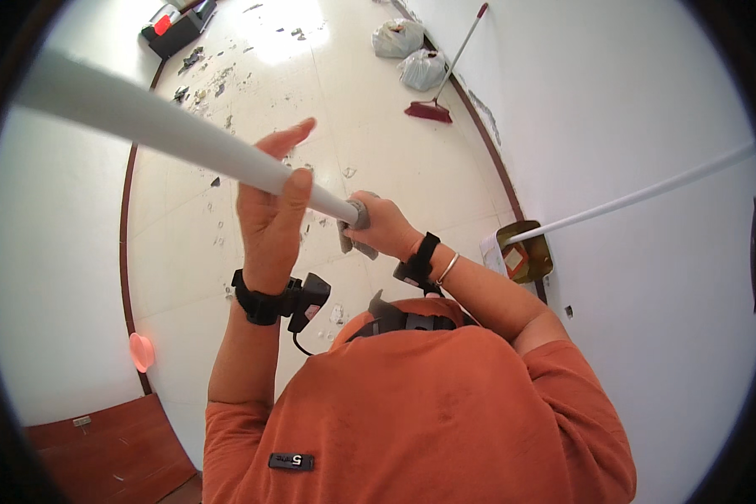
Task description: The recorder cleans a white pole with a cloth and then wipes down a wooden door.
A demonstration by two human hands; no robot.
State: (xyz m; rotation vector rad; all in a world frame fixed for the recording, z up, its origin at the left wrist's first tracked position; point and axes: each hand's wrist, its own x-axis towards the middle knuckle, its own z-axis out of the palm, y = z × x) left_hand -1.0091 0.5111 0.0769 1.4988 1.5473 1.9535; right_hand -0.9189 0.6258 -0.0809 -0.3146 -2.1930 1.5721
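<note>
A long white pole (220,153) slants from the upper left down to the middle. My left hand (268,227) is around its middle part, thumb over the near side and fingers stretched out beyond it. My right hand (387,227) grips a grey cloth (360,214) wrapped round the pole near its lower visible end, with part of the cloth hanging below. The pole's upper end is blurred at the picture's rim. Both wrists wear black straps with small devices.
A red broom (428,111) and tied white bags (397,39) are by the right wall. A square container (544,252) there holds another white pole (630,200). Debris (217,88) litters the tiled floor. A pink basin (142,353) and a reddish board (113,447) are at left.
</note>
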